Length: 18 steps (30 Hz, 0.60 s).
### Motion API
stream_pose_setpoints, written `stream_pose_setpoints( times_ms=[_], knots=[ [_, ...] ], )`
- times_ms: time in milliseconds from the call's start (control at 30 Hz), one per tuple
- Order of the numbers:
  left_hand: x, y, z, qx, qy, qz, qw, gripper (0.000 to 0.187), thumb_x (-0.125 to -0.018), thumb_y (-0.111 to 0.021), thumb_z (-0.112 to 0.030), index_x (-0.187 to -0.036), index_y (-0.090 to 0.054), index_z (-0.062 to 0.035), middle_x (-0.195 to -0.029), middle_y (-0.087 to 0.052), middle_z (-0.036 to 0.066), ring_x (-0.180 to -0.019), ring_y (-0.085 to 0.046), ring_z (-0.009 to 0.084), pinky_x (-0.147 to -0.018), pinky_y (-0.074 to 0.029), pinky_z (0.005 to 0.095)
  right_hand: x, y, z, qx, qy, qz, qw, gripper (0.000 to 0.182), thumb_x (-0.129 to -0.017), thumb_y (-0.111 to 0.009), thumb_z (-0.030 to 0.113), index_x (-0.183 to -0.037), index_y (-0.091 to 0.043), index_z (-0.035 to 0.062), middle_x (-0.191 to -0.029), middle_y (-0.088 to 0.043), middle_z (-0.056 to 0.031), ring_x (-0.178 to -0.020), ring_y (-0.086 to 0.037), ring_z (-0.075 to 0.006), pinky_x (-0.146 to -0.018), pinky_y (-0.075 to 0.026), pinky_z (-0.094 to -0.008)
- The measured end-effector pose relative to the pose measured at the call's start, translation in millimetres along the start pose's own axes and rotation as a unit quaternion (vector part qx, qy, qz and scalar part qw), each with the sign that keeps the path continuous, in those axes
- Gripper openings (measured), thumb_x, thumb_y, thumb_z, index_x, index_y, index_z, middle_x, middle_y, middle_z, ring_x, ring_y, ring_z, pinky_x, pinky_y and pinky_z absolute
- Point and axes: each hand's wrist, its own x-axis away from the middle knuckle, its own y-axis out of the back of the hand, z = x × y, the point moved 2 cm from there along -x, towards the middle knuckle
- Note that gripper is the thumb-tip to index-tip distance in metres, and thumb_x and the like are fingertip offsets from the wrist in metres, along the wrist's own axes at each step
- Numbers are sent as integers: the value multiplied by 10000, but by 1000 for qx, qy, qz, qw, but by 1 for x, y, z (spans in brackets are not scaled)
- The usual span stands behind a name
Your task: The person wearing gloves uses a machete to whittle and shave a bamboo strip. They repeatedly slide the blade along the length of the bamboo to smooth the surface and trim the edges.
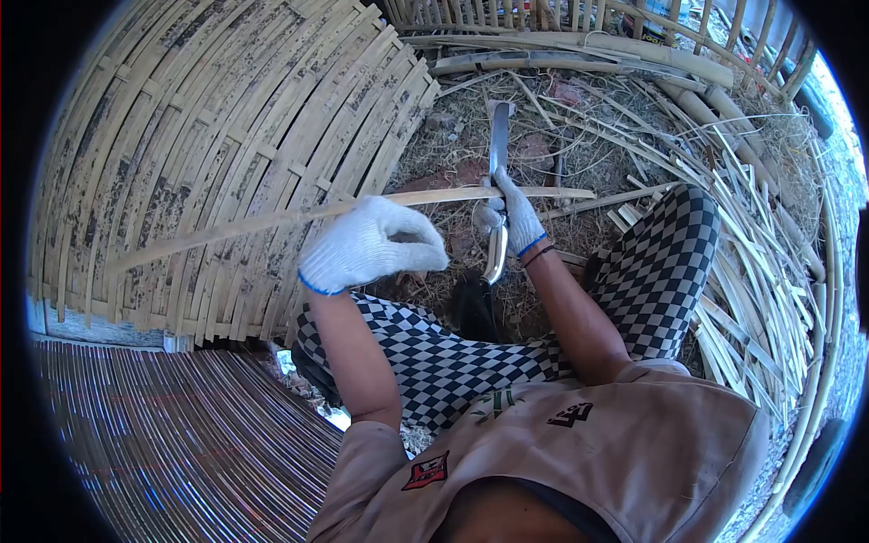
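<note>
My right hand (518, 213), in a white knitted glove, grips a knife with a long straight blade (499, 140). Its shiny handle (496, 253) sticks out below the fingers. A long, thin bamboo strip (444, 195) crosses the knife at the right hand, its left part running out over the woven panel. My left hand (373, 240), also gloved, is beside the strip and overlaps it in view. Its fingers curl toward the thumb around a small gap; anything between the tips cannot be made out.
A woven bamboo panel (217, 172) rises at the left above a slatted mat (181, 425). Split bamboo strips (756, 299) are piled at the right beside my checkered trouser leg (665, 253). Bamboo poles (588, 54) lie at the back, before a bamboo fence. Shavings cover the ground.
</note>
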Motion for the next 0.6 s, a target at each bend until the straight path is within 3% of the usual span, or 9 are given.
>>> stream_pose_setpoints(
  times_ms=[100,133,233,267,367,400,500,533,600],
  knots=[
    [-38,-17,46,-66,77,34,994,413,-878,-791,-407,-1000,-788,-13,-882,-771,88,-755,-735,142,-722,-574,323,2,-6,6,-100,17,63,993,375,-1111,-431,470,-1005,-570,139,-574,-396,72,-411,-401,-118,-418,-361,-316],
    [-48,-21,62,-116,82,17,990,580,-882,-767,-530,-1121,-756,-2,-985,-771,141,-855,-740,181,-811,-571,354,4,-8,10,-110,17,75,991,409,-1118,-403,471,-984,-586,131,-584,-394,72,-423,-401,-114,-423,-352,-312],
    [-65,-13,88,2,-15,-140,990,757,-880,-746,-610,-1273,-663,31,-1096,-743,167,-1007,-718,221,-911,-547,360,1,-6,15,-151,22,148,977,440,-1112,-397,495,-989,-592,121,-587,-384,72,-432,-403,-110,-430,-356,-314],
    [-67,-13,84,107,-106,-224,963,791,-929,-671,-636,-1313,-602,52,-1175,-709,160,-1105,-678,234,-987,-518,372,1,-6,15,-148,27,145,978,445,-1109,-397,504,-1001,-592,120,-588,-380,73,-433,-402,-109,-432,-357,-313],
    [-62,-11,55,208,-273,-331,879,614,-1027,-590,-533,-1272,-601,29,-1138,-695,130,-1088,-669,238,-1011,-510,392,1,-11,11,-127,35,127,983,450,-1098,-402,530,-1039,-581,121,-593,-384,73,-442,-419,-111,-437,-376,-314],
    [-59,-15,44,299,-270,-357,843,449,-1085,-521,-434,-1169,-604,0,-1034,-670,94,-995,-662,229,-994,-521,427,3,-14,10,-110,36,113,987,445,-1093,-408,538,-1053,-568,125,-597,-396,70,-449,-438,-113,-439,-393,-318],
    [-69,-14,57,422,-340,-385,746,392,-1095,-511,-407,-1100,-582,-22,-922,-595,51,-882,-615,202,-961,-533,425,10,-18,5,-17,7,23,1000,429,-1048,-519,562,-1080,-556,136,-635,-481,51,-491,-509,-120,-458,-466,-311],
    [-70,-10,55,445,-335,-463,690,378,-1092,-517,-416,-1049,-560,-44,-767,-512,9,-687,-514,142,-782,-536,353,12,-21,0,28,-4,-9,1000,426,-1036,-546,562,-1066,-560,137,-648,-501,44,-498,-519,-122,-462,-476,-307],
    [-58,16,78,458,-305,-527,648,431,-1093,-478,-477,-989,-551,-65,-679,-454,-10,-580,-417,117,-609,-441,297,7,-10,-14,72,-34,-31,996,353,-1014,-649,480,-1002,-575,136,-699,-550,16,-525,-546,-127,-460,-482,-299]
  ],
)
